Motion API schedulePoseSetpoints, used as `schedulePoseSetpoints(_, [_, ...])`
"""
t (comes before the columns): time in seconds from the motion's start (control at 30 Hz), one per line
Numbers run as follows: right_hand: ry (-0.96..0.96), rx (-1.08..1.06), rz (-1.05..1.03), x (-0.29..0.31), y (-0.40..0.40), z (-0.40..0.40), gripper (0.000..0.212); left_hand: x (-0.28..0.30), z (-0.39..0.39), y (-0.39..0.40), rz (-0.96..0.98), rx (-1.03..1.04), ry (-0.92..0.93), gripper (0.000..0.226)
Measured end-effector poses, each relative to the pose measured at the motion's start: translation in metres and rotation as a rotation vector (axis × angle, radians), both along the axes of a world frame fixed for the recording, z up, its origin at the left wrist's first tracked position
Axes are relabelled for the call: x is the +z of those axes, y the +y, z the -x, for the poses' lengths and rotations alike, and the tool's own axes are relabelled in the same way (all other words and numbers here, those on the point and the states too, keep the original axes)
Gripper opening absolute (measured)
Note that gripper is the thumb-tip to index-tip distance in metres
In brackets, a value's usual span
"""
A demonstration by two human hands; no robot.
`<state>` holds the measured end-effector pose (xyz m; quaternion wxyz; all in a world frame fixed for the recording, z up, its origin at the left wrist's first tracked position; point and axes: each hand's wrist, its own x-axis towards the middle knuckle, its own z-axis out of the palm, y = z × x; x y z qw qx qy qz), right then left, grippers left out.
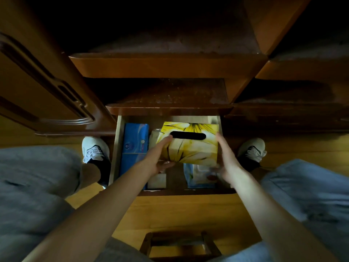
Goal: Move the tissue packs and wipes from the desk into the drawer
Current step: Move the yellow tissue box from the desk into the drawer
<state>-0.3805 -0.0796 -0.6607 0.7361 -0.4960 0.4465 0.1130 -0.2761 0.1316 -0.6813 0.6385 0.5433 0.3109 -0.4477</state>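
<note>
A yellow flower-print tissue box (190, 146) with a dark slot on top hangs over the open wooden drawer (114, 157). My left hand (160, 157) grips its left end, thumb on top and fingers under it. My right hand (226, 157) holds its right end. Inside the drawer a blue tissue pack (134, 148) lies along the left wall. A whitish pack (155, 136) shows beside it, another pale pack (157, 181) sits near the front, and a light-blue wipes pack (200, 176) lies at the front right, partly hidden by the box.
Dark wooden shelves (166, 67) rise above the drawer, with a carved cabinet door (47, 87) at the left. My knees and white shoes (94, 150) flank the drawer on the wooden floor. A small wooden stool (179, 244) stands below me.
</note>
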Motion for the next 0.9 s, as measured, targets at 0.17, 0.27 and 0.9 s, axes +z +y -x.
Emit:
schedulePoseSetpoints(0.17, [-0.104, -0.15, -0.227, 0.002, 0.051, -0.004, 0.031, 0.002, -0.002, -0.003, -0.171, 0.069, -0.044, 0.091])
schedulePoseSetpoints(0.27, [-0.057, -0.166, -0.278, 0.0, 0.068, -0.012, 0.031, 0.007, 0.0, -0.009, -0.293, 0.024, -0.11, 0.092])
schedulePoseSetpoints(0.9, [0.103, -0.359, -0.134, -0.052, 0.031, -0.091, 0.057, -0.024, 0.01, 0.071, -0.722, -0.71, -0.81, 0.055])
